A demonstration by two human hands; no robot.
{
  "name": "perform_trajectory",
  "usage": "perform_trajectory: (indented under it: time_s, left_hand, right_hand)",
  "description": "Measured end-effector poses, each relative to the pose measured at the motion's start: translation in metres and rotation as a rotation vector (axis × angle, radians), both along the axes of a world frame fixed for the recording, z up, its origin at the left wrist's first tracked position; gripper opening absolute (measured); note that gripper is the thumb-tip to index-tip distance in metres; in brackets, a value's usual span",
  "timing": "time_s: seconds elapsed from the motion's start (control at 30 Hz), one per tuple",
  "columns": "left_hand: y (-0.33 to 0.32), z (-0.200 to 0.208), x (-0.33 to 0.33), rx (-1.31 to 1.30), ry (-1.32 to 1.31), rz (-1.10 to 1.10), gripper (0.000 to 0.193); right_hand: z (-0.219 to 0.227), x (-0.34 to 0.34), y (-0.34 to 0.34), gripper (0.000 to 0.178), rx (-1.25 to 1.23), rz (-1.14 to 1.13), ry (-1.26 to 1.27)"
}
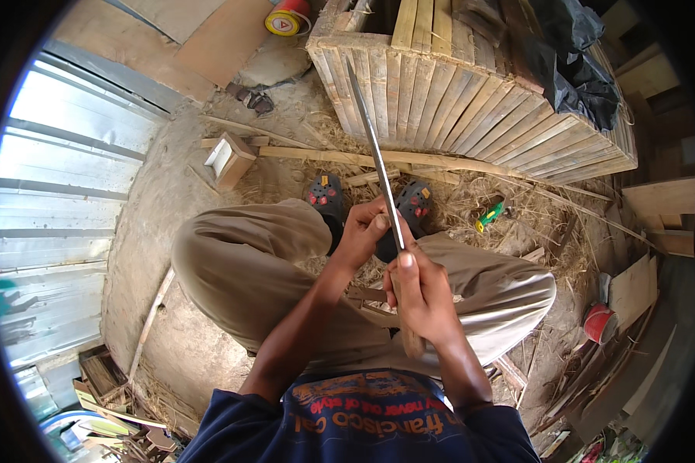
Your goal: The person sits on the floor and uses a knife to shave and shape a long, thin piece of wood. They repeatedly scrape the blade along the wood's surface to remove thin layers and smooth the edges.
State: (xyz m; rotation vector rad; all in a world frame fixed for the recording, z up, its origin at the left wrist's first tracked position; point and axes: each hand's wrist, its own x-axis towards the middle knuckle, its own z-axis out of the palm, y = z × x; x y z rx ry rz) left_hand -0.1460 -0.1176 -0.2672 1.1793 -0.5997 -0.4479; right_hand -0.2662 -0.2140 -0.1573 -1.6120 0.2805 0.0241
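A machete (pixel 376 150) with a long, narrow blade and a brown wooden handle (pixel 412 339) points away from me, seen nearly edge-on. My right hand (pixel 425 297) is closed round the handle close to the blade, its thumb lying along the top. My left hand (pixel 363 235) is closed at the lower part of the blade, thumb and fingers against it; some of those fingers are hidden. Beyond my hands are my dark clogs (pixel 326 193) on the ground, and my bent knees in tan trousers spread to either side.
Ahead stands a slatted wooden structure (pixel 440 100) with black plastic sheeting (pixel 575 69) on it. Long wooden strips (pixel 347 157) and straw litter the ground. A green-handled tool (pixel 490 216) lies right of my feet, a wooden block (pixel 230 160) to the left. Corrugated metal wall (pixel 62 193) bounds the left.
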Motion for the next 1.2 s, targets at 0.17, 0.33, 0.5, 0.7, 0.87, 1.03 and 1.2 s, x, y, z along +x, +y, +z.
perform_trajectory:
  time_s: [0.17,0.33,0.5,0.7,0.87,1.03,1.2]
  left_hand:
    - [-0.005,-0.009,0.002,0.071,0.029,0.069,0.063]
    - [0.000,-0.023,0.008,-0.005,0.080,-0.021,0.063]
    - [0.008,-0.031,0.012,0.026,0.175,0.003,0.062]
    - [0.008,-0.031,0.013,-0.019,0.031,-0.023,0.062]
    - [0.007,-0.027,0.014,-0.052,0.086,-0.002,0.063]
    - [0.005,-0.024,0.013,-0.009,0.048,0.009,0.063]
    - [0.008,-0.022,0.011,-0.049,0.075,-0.036,0.058]
  right_hand:
    - [-0.003,0.002,0.000,0.052,0.055,-0.059,0.059]
    - [-0.011,0.005,0.003,0.046,0.047,-0.064,0.050]
    - [-0.018,0.008,0.002,0.045,0.034,-0.029,0.050]
    - [-0.014,0.007,0.008,0.056,0.036,-0.034,0.061]
    - [-0.007,0.007,0.015,0.059,0.139,-0.109,-0.061]
    - [-0.006,0.012,0.011,0.056,0.136,-0.118,0.002]
    - [-0.011,0.015,0.012,0.053,0.117,-0.073,0.018]
